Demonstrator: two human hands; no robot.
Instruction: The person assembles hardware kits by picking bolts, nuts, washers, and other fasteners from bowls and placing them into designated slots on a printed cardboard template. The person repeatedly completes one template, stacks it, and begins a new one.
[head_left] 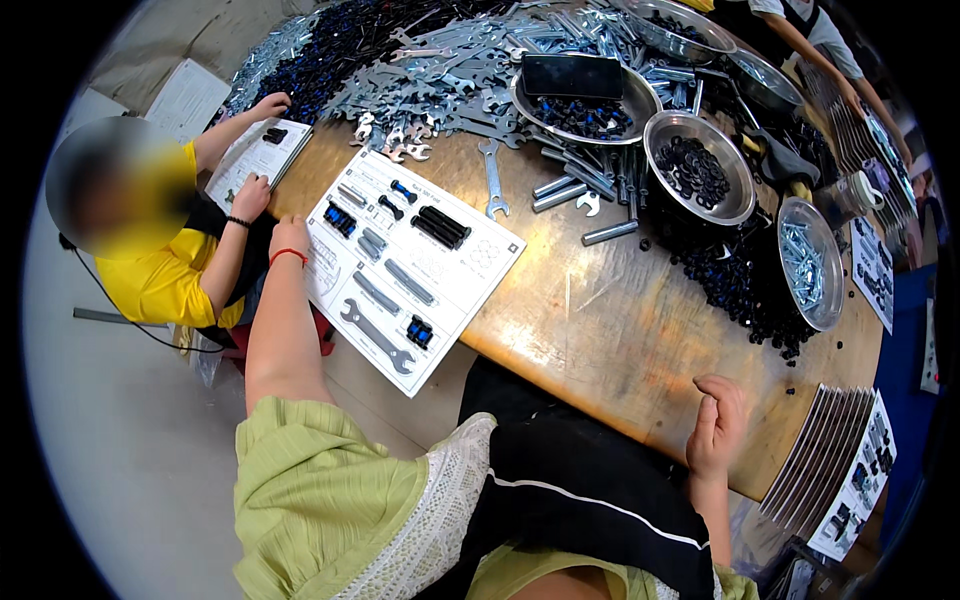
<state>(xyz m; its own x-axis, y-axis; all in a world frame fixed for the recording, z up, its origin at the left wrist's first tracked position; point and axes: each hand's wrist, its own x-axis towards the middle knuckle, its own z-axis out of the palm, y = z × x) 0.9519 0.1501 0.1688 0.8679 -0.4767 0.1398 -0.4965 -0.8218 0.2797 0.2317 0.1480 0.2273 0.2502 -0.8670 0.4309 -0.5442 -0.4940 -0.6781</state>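
A white parts card [455, 290] lies at the table's left edge, partly overhanging it. On it appear black bolts [440, 228], short grey sleeves [410, 282], black-and-blue fasteners [419, 332] and an open-ended wrench [378, 336]; I cannot tell which are printed and which are loose. My left hand [290, 238], with a red cord at the wrist, is closed at the card's left edge, its fingertips partly hidden. Low over the table's front edge, my right hand [718, 425] is loosely curled, apart from the parts, with nothing visible in it.
Heaped wrenches [440, 85] and dark bolts [350, 45] cover the far side. Metal bowls hold black nuts [692, 170] and silver screws [803, 262]. A phone [572, 76] rests on another bowl. Stacked cards [815, 455] stand right. A co-worker in yellow [150, 285] sits left.
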